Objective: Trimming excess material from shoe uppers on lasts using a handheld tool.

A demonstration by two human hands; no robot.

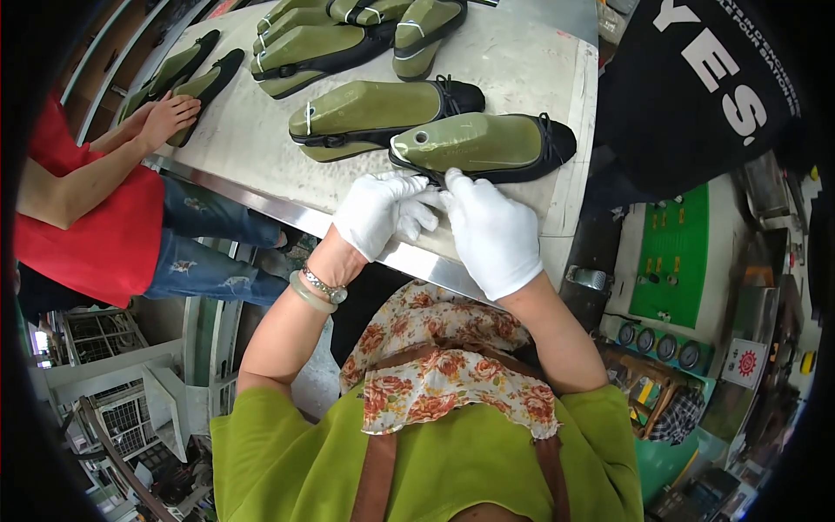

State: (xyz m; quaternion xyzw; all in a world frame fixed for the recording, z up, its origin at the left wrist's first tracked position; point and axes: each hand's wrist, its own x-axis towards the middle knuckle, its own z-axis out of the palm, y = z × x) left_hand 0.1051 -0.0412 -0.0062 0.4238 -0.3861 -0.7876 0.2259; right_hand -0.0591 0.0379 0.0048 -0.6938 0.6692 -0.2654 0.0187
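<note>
A black shoe (555,150) with a small bow sits on an olive-green shoe last (478,143) at the table's near edge, its toe pointing right. My left hand (376,213), in a white glove, pinches at the shoe's black side strap near the heel. Beside it my right hand (496,237), also white-gloved, has thumb and fingers closed on the same strap. The fingertips hide most of the strap there. Just behind, a second black shoe (470,97) on a green last shows a strap with a small buckle.
More shoes on lasts (317,56) stand farther back on the pale table (539,65). At left, a person in a red shirt (96,230) has hands over another pair (209,84). A person in black (687,96) stands at right, near a green board (670,261).
</note>
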